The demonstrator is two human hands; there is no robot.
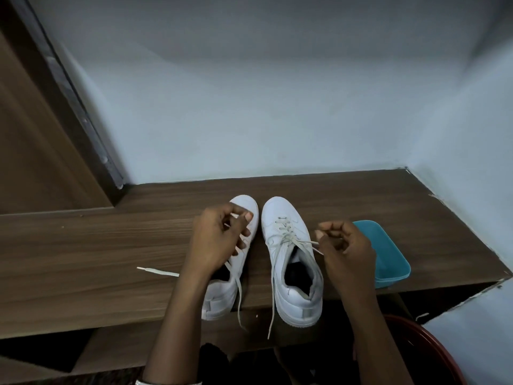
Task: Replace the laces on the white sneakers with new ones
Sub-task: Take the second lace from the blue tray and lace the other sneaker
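Head view: right sneaker (277, 232) lies toe-to-wall; right hand (347, 245), just right of it (the nearer hand), pinches its lace end (305, 242); left hand (219, 237), left of it, grips the lace (238, 295) of the left sneaker (219, 301).

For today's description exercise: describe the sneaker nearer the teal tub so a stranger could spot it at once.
On the wooden shelf against the pale wall, find the teal tub. The right sneaker, white, stands to its left, toe to the wall. Its criss-crossed lace shows plainly; the left sneaker is half hidden under the left hand.
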